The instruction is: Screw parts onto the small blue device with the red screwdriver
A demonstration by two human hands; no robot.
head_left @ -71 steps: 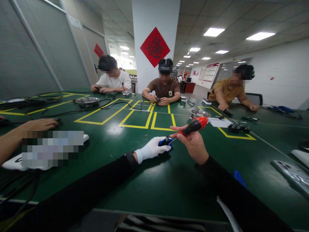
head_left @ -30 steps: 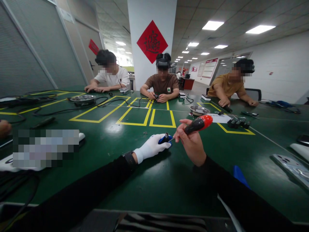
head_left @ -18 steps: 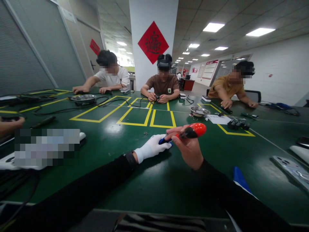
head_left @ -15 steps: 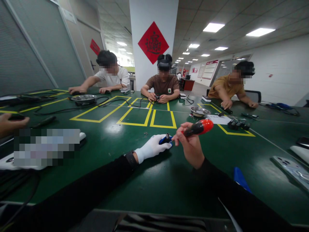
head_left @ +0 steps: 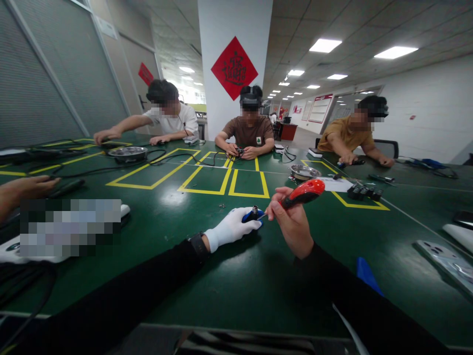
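My left hand wears a white glove with blue at the fingers. Its fingers are closed around a small black part with a metal end, which points upward; the rest of the part is hidden. My bare right hand grips a screwdriver by its red and black handle. The screwdriver slants, handle up to the right, and its thin shaft reaches down left to the black part in the glove. Whether the tip sits in a screw, I cannot tell.
Several tiny metal pieces lie beyond my left hand. A steel bowl and black blocks stand to the right. A blue item and a phone lie near my right arm. Co-workers sit across the green table.
The screwdriver handle has turned in my right hand, showing more red, and its shaft now shows. On the left, a co-worker's hand has moved further in, palm up.
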